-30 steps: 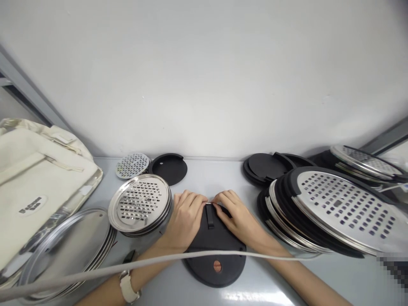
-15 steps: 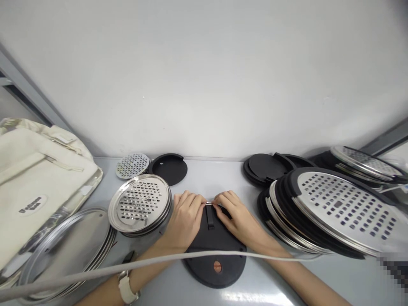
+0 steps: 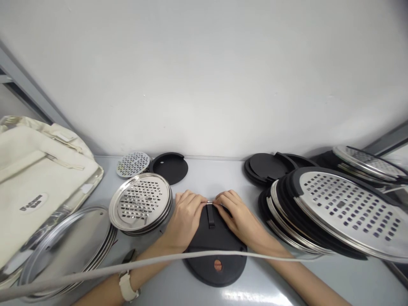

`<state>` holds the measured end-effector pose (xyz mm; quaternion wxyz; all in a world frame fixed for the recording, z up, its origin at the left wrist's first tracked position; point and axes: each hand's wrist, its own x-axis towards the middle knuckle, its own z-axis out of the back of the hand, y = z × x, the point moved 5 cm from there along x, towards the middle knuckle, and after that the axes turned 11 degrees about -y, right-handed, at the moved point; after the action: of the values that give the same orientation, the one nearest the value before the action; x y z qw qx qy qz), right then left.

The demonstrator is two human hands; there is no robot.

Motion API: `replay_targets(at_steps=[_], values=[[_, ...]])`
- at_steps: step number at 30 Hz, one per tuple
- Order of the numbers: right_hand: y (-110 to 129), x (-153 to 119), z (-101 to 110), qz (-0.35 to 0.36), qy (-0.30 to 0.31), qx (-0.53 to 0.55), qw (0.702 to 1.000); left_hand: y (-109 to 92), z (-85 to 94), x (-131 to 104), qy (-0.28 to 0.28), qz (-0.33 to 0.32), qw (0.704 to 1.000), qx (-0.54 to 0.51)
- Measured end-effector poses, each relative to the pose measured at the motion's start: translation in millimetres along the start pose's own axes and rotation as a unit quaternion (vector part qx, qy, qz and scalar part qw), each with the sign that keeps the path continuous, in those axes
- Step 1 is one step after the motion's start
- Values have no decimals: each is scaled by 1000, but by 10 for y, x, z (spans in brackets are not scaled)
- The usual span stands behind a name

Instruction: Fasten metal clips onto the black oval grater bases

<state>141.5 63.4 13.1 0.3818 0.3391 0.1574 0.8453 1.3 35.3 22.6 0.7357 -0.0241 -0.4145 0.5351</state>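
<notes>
A black round disc (image 3: pixel 210 276) with a flat black strap (image 3: pixel 211 217) on its upper part lies on the table in front of me. At its far edge, by the strap's end, is a thin shiny metal pin (image 3: pixel 209 202). My left hand (image 3: pixel 187 217) pinches the left end of the pin between thumb and fingers. Its right end is pinched by my right hand (image 3: pixel 236 213). Both hands rest over the disc's far sides and hide them. A small reddish-brown oval (image 3: pixel 218 265) shows on the disc's near part.
Left stand perforated metal discs (image 3: pixel 140 202), plain metal discs (image 3: pixel 68 244) and a cream fabric bag (image 3: pixel 47 178). Black round trays (image 3: pixel 168 168) lie behind. On the right, perforated plates with black rims (image 3: pixel 350 208) are stacked. A pale cord (image 3: pixel 159 261) crosses in front of my forearms.
Both hands stay pinched on the pin, almost still. The whole view has shifted very slightly.
</notes>
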Motion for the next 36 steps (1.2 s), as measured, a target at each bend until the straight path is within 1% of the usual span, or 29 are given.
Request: replay_targets(at_steps=[5, 17, 24, 29, 36], values=[[3, -11, -18, 1, -3, -8, 1000, 9, -3, 5, -6, 9, 1000, -14], [3, 6, -9, 14, 0, -36, 999, -1, -34, -12, -25, -15, 999, -14], [105, -8, -7, 53, 20, -108, 993, -19, -39, -27, -29, -20, 999, -15], [150, -45, -50, 77, -3, -166, 983, -19, -43, -28, -30, -20, 999, -18], [133, -66, -32, 82, -20, -138, 987, -14, -45, -29, -40, -22, 998, -41]])
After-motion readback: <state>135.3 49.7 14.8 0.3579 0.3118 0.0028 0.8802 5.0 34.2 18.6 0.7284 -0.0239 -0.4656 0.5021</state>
